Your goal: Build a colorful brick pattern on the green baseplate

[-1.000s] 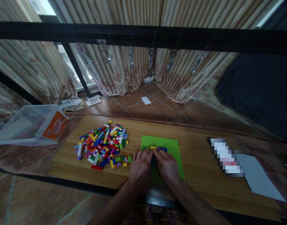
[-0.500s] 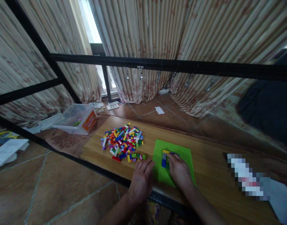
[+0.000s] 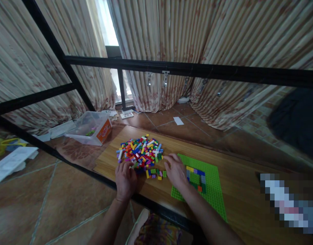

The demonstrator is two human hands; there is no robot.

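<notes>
My left hand (image 3: 125, 180) is at the near left edge of a heap of mixed toy building bricks (image 3: 141, 149), its fingers curled down and together. Its fingertips are hidden, so what they hold, if anything, cannot be made out. My right hand (image 3: 176, 170) reaches left across the edge of a green baseplate (image 3: 214, 195), thumb and forefinger apart. Its forefinger points at a small yellow brick by the heap's right edge. On the baseplate is a rectangular outline of bricks (image 3: 202, 179) in blue, yellow, grey, green and orange. A small group of bricks (image 3: 153, 173) lies between my hands.
The wooden tabletop (image 3: 238, 183) has a dark near edge. A clear plastic bin (image 3: 91, 129) with an orange label stands beyond its left end. A black metal frame (image 3: 146, 64) crosses ahead, before the curtains (image 3: 176, 41). A blurred-out item (image 3: 284, 200) lies at the right.
My right hand has left the brick outline and moved left towards the heap, uncovering the outline. My left hand has moved left from the baseplate's edge to the heap. The view has shifted slightly.
</notes>
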